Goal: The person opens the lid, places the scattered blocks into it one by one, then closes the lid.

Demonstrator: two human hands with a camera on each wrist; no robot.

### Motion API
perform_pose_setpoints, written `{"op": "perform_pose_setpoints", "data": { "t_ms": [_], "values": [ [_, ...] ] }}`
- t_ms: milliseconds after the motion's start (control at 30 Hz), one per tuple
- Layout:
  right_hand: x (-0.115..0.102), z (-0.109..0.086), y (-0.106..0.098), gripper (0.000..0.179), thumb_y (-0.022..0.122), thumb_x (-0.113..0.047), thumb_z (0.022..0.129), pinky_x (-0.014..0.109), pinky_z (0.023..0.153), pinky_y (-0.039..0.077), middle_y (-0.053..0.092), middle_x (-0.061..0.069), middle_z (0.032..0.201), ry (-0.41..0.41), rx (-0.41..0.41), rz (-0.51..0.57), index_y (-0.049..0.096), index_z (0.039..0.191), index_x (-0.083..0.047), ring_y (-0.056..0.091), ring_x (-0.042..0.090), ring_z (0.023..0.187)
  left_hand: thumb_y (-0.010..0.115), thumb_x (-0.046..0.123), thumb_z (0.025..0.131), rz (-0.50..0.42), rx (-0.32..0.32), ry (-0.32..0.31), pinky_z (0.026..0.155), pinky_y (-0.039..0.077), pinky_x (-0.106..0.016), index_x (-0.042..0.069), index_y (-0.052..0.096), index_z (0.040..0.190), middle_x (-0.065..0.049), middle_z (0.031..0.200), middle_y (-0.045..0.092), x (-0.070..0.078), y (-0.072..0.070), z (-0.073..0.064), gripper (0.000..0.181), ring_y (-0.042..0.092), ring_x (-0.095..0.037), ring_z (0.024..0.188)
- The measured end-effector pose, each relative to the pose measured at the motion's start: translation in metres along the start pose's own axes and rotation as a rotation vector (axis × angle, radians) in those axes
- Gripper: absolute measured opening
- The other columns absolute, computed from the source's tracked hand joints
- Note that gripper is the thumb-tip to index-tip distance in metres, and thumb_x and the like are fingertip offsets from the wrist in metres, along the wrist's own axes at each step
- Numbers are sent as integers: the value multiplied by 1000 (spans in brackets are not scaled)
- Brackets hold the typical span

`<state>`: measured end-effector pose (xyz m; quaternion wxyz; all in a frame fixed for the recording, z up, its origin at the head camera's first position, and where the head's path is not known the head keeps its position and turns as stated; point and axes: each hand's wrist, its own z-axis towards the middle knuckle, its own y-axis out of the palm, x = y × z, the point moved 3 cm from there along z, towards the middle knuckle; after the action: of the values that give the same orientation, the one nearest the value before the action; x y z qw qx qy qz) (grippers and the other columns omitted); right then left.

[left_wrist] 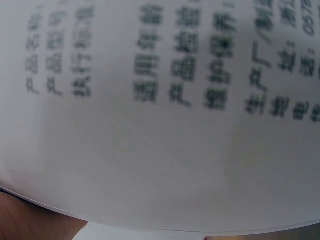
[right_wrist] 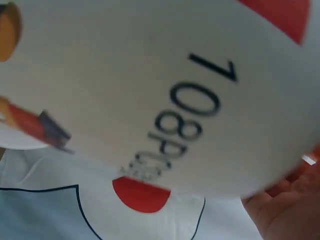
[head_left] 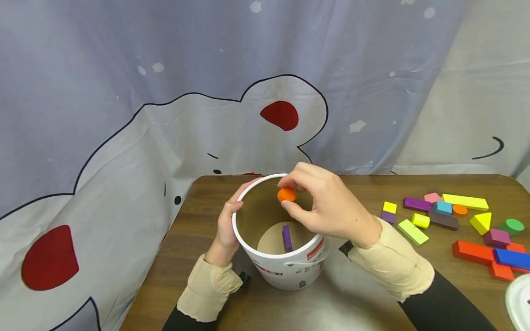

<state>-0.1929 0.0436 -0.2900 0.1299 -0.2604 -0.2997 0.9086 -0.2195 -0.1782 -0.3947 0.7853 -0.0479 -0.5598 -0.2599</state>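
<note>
A white bucket (head_left: 265, 266) with a carry handle stands on the table, tilted slightly. My left hand (head_left: 227, 227) holds its left side, the thumb near the rim. Over the bucket's mouth, my right hand (head_left: 316, 197) pinches an orange round block (head_left: 286, 194) between thumb and fingers. A purple block (head_left: 287, 238) lies on the bucket's floor. Printed bucket wall (left_wrist: 150, 145) fills most of the left wrist view, with part of the left hand (left_wrist: 35, 220) at the corner. In the right wrist view, the bucket wall (right_wrist: 125, 90) hides the orange block.
To the right on the wooden table (head_left: 174, 262) lie several coloured blocks, among them a lime block (head_left: 413, 232), a red block (head_left: 473, 252) and a green cylinder (head_left: 511, 227). A white plate-like object (head_left: 515, 299) shows at the right edge. A patterned curtain (head_left: 198, 138) hangs behind.
</note>
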Motion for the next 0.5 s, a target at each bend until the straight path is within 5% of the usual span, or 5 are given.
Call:
{"op": "perform_pose_setpoints", "data": {
  "t_ms": [267,500],
  "values": [
    [1,10,27,14,76,-14,83,29,79,51,60,-7,89,17,-217,-118,69,96,-15,57,10,81,22,18,92,-25,16,-23,114,42,-43,5,42,152,-7,146,53,-1,2,1,64,52,-22,133],
    [0,8,40,16,76,-12,80,28,78,50,57,-8,85,25,-304,-210,67,93,-16,55,8,77,24,18,91,-19,11,-18,113,43,-41,3,40,153,-9,146,53,-1,1,1,66,53,-21,130]
  ]
}}
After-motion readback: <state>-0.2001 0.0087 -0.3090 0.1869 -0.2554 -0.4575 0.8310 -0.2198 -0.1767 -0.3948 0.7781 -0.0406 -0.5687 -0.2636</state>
